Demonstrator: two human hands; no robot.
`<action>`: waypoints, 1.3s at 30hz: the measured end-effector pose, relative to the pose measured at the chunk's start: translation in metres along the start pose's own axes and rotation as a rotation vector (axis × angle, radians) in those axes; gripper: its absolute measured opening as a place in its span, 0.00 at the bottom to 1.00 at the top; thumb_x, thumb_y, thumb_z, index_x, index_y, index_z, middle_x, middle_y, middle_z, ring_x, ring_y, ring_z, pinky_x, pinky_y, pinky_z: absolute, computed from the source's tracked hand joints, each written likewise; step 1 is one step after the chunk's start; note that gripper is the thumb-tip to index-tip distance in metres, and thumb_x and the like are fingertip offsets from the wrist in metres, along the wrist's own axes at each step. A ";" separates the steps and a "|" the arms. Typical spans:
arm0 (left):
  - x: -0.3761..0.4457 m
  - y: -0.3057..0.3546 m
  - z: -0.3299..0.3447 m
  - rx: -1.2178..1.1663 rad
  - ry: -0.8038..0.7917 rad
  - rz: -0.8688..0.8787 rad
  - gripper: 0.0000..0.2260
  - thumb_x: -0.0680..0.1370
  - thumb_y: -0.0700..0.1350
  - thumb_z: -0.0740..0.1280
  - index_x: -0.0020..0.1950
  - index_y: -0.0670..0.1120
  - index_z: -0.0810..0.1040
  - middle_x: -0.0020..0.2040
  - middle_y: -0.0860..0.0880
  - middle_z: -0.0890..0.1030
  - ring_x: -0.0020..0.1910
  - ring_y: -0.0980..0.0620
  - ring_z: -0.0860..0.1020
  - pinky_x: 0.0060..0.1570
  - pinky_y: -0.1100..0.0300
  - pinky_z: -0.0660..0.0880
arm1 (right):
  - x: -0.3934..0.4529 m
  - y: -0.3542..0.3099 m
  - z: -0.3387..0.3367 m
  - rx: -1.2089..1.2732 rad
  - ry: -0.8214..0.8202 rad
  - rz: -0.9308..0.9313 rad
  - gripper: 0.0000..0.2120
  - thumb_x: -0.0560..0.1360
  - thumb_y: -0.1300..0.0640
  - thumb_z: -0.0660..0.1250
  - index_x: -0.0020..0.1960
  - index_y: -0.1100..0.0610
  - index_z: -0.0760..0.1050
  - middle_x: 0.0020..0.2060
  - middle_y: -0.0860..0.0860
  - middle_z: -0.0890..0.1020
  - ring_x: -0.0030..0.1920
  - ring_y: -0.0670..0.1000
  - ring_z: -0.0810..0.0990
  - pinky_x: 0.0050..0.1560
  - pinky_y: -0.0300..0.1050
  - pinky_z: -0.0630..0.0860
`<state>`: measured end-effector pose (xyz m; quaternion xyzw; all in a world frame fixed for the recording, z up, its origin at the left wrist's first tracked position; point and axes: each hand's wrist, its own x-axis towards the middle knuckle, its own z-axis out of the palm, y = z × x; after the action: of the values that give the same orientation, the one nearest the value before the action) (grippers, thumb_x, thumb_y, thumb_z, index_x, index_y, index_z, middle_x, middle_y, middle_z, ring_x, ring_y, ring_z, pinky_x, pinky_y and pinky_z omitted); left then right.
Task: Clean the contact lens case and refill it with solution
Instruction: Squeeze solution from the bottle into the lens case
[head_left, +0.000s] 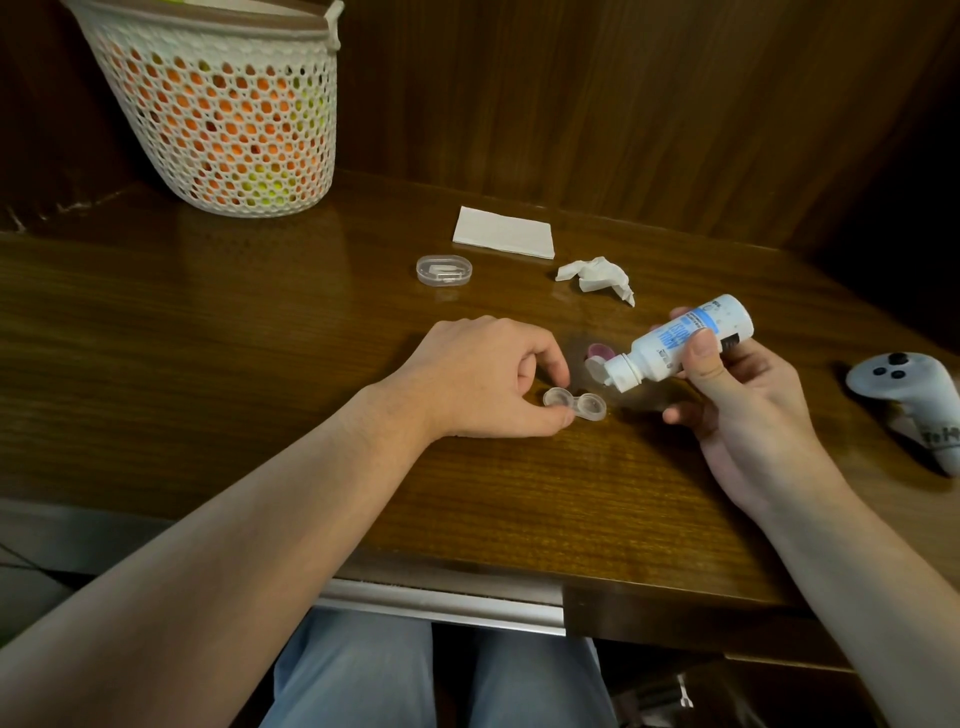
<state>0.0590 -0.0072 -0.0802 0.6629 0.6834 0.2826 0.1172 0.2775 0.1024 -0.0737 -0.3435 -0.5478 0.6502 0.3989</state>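
**Refill step: bottle tipped over open lens case**

Head view. Left hand (483, 379) rests on the worktop (260, 338), thumb and forefinger curled and pinching the left well of the clear contact lens case (574, 404) to pin it flat. Both wells are uncapped; whether they hold liquid cannot be told. Right hand (727, 395) grips the white solution bottle (680, 340), thumb across the label, fingers curled round behind it. The bottle is tilted, with its nozzle (605, 371) down-left, flip cap open, just above and right of the right well, not touching it. A purple cap (598, 352) lies just beyond the left fingertips, behind the nozzle. Farther out from the fingers lie a crumpled tissue (597, 275), a folded tissue (504, 232) and a small clear plastic box (444, 270). A white mesh basket (223, 114) stands far left, and a grey controller (904, 395) lies right of the right hand.

Judgement: wiping looks done and filling is in hand. To do it well, bring the nozzle over the centre of a well without touching plastic. Squeeze gently and stop below the rim. Keep the left pinch steady so the light case doesn't skid or tip, then do the other well.
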 end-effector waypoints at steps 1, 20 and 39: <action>0.000 0.000 0.000 0.001 -0.001 -0.001 0.13 0.75 0.61 0.76 0.56 0.57 0.82 0.30 0.58 0.78 0.33 0.61 0.78 0.52 0.62 0.75 | 0.000 0.000 0.000 -0.004 0.000 -0.002 0.27 0.67 0.43 0.76 0.64 0.50 0.83 0.59 0.50 0.89 0.57 0.52 0.88 0.31 0.37 0.81; 0.001 -0.002 -0.001 -0.160 0.081 -0.119 0.09 0.87 0.56 0.59 0.59 0.56 0.78 0.40 0.57 0.80 0.38 0.61 0.77 0.44 0.57 0.74 | 0.007 0.001 -0.004 0.115 0.006 -0.009 0.28 0.75 0.45 0.73 0.72 0.55 0.79 0.52 0.49 0.90 0.45 0.46 0.88 0.35 0.38 0.84; 0.003 -0.006 -0.001 -0.215 0.129 -0.180 0.06 0.89 0.52 0.55 0.59 0.55 0.70 0.42 0.55 0.79 0.37 0.56 0.76 0.38 0.57 0.73 | 0.011 0.005 0.018 -0.003 -0.077 0.007 0.29 0.69 0.41 0.75 0.65 0.55 0.82 0.57 0.51 0.89 0.42 0.50 0.79 0.27 0.38 0.72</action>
<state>0.0529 -0.0045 -0.0826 0.5630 0.7119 0.3846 0.1684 0.2556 0.1042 -0.0755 -0.3209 -0.5625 0.6634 0.3748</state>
